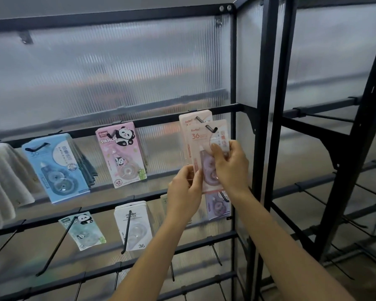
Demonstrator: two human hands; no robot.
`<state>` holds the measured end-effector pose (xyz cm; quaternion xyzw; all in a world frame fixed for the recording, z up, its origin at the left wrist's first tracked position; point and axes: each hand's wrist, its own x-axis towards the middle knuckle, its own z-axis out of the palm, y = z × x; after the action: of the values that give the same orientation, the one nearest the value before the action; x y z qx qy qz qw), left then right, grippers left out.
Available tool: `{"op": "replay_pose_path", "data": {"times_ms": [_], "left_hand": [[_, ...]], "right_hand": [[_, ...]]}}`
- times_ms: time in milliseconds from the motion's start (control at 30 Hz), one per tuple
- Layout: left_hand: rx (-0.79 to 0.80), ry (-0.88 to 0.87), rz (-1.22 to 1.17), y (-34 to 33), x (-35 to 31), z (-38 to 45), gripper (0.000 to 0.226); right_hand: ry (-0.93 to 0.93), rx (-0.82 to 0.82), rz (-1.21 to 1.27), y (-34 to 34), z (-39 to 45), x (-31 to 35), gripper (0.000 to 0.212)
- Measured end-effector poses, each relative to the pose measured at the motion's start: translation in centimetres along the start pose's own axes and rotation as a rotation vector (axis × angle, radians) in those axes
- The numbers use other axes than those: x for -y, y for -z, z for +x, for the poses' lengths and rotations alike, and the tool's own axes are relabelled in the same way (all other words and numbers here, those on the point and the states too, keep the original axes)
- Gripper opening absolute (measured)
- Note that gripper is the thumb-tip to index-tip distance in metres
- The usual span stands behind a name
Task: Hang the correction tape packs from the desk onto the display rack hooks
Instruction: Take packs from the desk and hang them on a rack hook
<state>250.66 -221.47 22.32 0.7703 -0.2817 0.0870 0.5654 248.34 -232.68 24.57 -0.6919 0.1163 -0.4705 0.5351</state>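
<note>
A pale pink correction tape pack (199,137) hangs on a black hook (211,128) at the right end of the rack's upper bar, in front of another pink pack (190,120). My left hand (186,189) pinches the front pack's lower left edge. My right hand (230,164) holds its right side, thumb on the blister. The desk is out of view.
On the same bar hang a pink panda pack (122,153) and a stack of blue packs (57,168). The lower bar carries a green panda pack (83,230), a white pack (135,224) and a purple pack (218,205). Bare hooks (52,250) jut forward. A black upright (263,127) stands right.
</note>
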Motion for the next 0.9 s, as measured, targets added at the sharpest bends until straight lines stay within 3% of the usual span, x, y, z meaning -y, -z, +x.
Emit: {"op": "replay_pose_path", "data": {"times_ms": [167, 267, 500, 700, 900], "left_hand": [[0.005, 0.103, 0.162, 0.0, 1.0, 1.0, 0.043], [0.0, 0.128, 0.22, 0.1, 1.5, 1.3, 0.041], [-0.012, 0.142, 0.37, 1.3, 2.7, 1.5, 0.039], [-0.054, 0.123, 0.427, 2.7, 3.9, 0.6, 0.036], [-0.099, 0.109, 0.46, 5.8, 4.9, -2.6, 0.026]], "right_hand": [[-0.128, 0.06, -0.136, -2.4, 3.9, -0.8, 0.024], [-0.193, 0.123, -0.108, -3.4, 5.1, -1.3, 0.028], [-0.24, 0.088, -0.069, -3.4, 5.3, -2.2, 0.035], [-0.047, -0.109, -0.223, -3.2, 0.8, -3.1, 0.045], [0.137, 0.139, -0.184, -5.8, -7.4, -2.6, 0.025]]}}
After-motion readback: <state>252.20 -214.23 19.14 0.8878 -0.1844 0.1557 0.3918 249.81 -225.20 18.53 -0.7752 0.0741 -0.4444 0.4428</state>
